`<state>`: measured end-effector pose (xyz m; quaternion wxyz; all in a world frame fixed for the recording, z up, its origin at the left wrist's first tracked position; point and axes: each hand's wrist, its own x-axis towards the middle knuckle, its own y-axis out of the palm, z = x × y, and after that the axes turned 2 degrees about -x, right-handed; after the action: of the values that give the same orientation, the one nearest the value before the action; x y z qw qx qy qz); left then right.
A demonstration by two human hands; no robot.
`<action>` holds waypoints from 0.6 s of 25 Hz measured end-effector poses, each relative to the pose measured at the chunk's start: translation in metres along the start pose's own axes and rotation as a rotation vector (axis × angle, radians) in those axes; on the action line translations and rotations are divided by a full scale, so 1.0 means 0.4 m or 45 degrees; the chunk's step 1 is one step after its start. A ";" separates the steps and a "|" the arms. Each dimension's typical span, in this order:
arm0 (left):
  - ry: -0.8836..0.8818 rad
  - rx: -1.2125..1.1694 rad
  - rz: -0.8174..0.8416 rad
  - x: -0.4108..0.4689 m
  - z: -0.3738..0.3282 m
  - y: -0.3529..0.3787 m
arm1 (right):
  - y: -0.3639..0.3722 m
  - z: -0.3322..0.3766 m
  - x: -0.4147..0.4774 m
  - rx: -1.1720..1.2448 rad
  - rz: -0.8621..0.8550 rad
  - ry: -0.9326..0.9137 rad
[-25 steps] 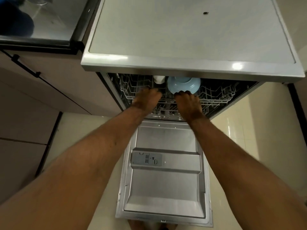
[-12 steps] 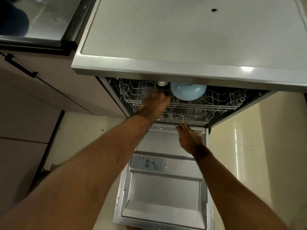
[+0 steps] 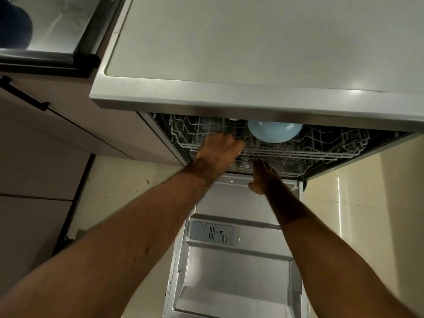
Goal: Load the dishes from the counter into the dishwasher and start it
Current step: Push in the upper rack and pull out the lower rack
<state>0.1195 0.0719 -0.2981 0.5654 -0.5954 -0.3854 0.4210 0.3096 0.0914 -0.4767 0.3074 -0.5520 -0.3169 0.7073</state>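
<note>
Left grip (image 3: 218, 150) (back of the hand towards the camera) rests at the front rim of the upper rack (image 3: 321, 143), left of centre. Its fingers bend over the front wire, but blur hides whether they close round it. Right grip (image 3: 263, 177) is spread, palm down, fingers straight and thumb held out to the side. Its fingertips (image 3: 260, 162) reach the front edge of the lower rack (image 3: 291, 172), and whether they touch cannot be told. It holds nothing.

Bowl (image 3: 275, 133) (light blue) sits in the upper rack, just right of the left grip and apart from it. Its upper part is hidden by the overhanging front edge of the bench (image 3: 252, 42). Both racks lie inside the dishwasher cavity, beneath the bench.

Door (image 3: 229, 271) of the dishwasher is fully lowered, its steel inner face turned upward. The detergent dispenser (image 3: 212, 232) (grey, with a round knob) lies near the door's middle. Both forearms cross above the door, the left from the lower left and the right from the lower right.

A glossy, dark-framed panel (image 3: 57, 26) adjoins the bench at upper left. Below it stands a cabinet (image 3: 68, 134) with a black handle (image 3: 25, 95). Pale floor tiles (image 3: 367, 203) flank the door on either side.
</note>
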 end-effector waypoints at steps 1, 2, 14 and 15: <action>0.007 -0.007 0.016 0.002 0.002 0.001 | 0.009 -0.002 0.006 -0.013 0.007 0.004; 0.012 -0.020 0.034 0.003 0.004 0.001 | 0.017 -0.003 0.010 -0.030 0.001 0.001; 0.008 -0.111 -0.005 -0.002 0.003 0.003 | 0.099 0.025 -0.127 -0.070 0.108 0.059; 0.007 -0.127 -0.023 -0.007 0.001 0.005 | 0.113 0.024 -0.150 -0.067 0.094 0.047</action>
<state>0.1180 0.0693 -0.2998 0.5399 -0.6206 -0.4098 0.3943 0.3083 0.0156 -0.4754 0.2724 -0.5841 -0.3092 0.6994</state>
